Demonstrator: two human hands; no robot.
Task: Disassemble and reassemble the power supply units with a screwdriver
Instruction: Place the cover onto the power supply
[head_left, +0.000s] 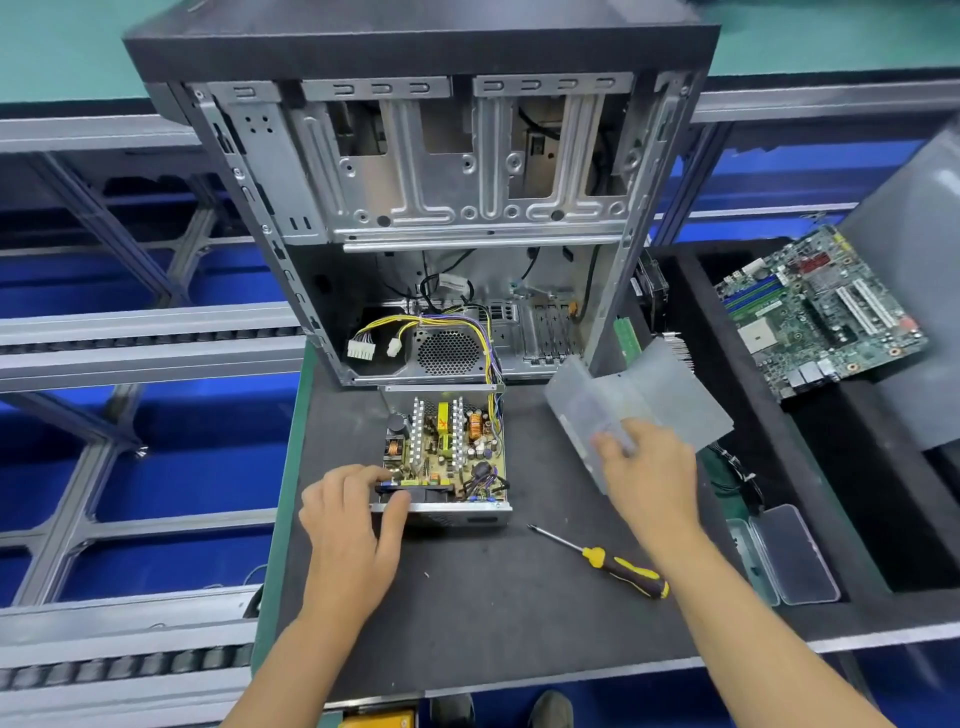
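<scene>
While left hand (353, 525) grips open PSU (445, 457) at mat (493, 613) centre, right hand (647, 478) grasps blurred cover (639, 405) toward right edge, screwdriver (608, 564) lying apart near front, case (415, 208) at rear edge.

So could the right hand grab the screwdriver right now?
Probably not yet: the right hand is gripping the metal cover. The screwdriver lies uncovered on the mat just below it.
</scene>
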